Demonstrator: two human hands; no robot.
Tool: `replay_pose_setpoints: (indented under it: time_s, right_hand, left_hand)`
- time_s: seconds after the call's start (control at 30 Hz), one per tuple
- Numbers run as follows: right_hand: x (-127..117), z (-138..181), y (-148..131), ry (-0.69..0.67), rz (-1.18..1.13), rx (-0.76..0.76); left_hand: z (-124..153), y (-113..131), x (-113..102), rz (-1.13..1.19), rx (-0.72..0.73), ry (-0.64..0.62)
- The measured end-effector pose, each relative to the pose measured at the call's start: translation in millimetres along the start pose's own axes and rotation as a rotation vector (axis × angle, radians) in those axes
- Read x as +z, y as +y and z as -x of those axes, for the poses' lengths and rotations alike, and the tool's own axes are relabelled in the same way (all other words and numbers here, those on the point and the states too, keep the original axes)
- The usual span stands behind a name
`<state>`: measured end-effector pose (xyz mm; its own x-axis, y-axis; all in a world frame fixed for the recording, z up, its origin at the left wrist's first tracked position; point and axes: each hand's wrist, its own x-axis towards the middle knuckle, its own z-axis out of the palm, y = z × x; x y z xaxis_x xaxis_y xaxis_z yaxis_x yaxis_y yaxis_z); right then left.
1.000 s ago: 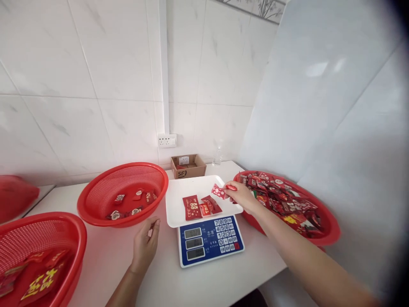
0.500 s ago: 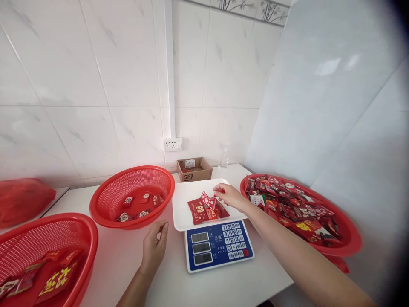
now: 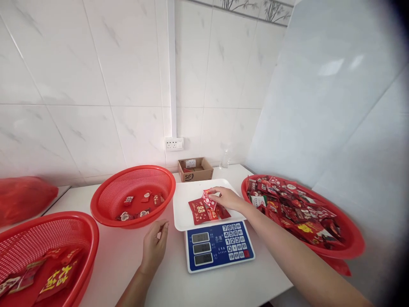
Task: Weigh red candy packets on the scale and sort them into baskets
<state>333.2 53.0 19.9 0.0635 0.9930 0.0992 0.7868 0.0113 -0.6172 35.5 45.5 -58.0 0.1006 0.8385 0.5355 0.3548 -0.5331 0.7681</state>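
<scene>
My right hand (image 3: 225, 198) reaches over the white weighing pan (image 3: 183, 189), its fingertips closed on a small red-and-white dotted packet (image 3: 208, 201). Under and beside that packet lie a larger red packet (image 3: 198, 211) with pale lettering and some small red ones. The pan belongs to a digital scale (image 3: 220, 247) with a blue keypad and three displays. My left hand (image 3: 155, 243) hovers by the scale's left side, fingers curled towards the thumb, and nothing shows in it.
A red basket (image 3: 134, 172) with several small packets stands behind my left hand. Another red basket (image 3: 92, 251) is at the near left. On the right, a red basin (image 3: 354, 243) is heaped with red packets. A cardboard box (image 3: 198, 175) sits by the wall.
My right hand has moved slightly left and down, onto the dotted packet. My left hand keeps its pose. The view has shifted a little.
</scene>
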Motion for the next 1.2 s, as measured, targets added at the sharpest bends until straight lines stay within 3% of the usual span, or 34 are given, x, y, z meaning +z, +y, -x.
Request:
replay_pose_setpoints:
  time_s: [0.13,0.47,0.63,0.8,1.0,1.2]
  right_hand:
    - [8,-2,-2,-0.017,0.08,-0.097]
    - [12,-18,5,0.061,0.153,-0.146]
    - [6,-14,4,0.007,0.117,-0.148]
    - [1,-8,-6,0.116,0.056,-0.086]
    - [10,0,-34,0.042,-0.292,-0.031]
    - [2,5,-26,0.166,-0.171,-0.051]
  left_hand:
    - [0,-1,1,-0.01,0.001,-0.009]
    - [1,-4,1,-0.002,-0.005,-0.033]
    - [0,-2,0,0.002,-0.002,-0.015]
    - [1,0,1,-0.006,0.007,-0.03]
    - [2,-3,1,-0.016,0.006,-0.035]
    - [1,-4,0,-0.031,-0.009,-0.015]
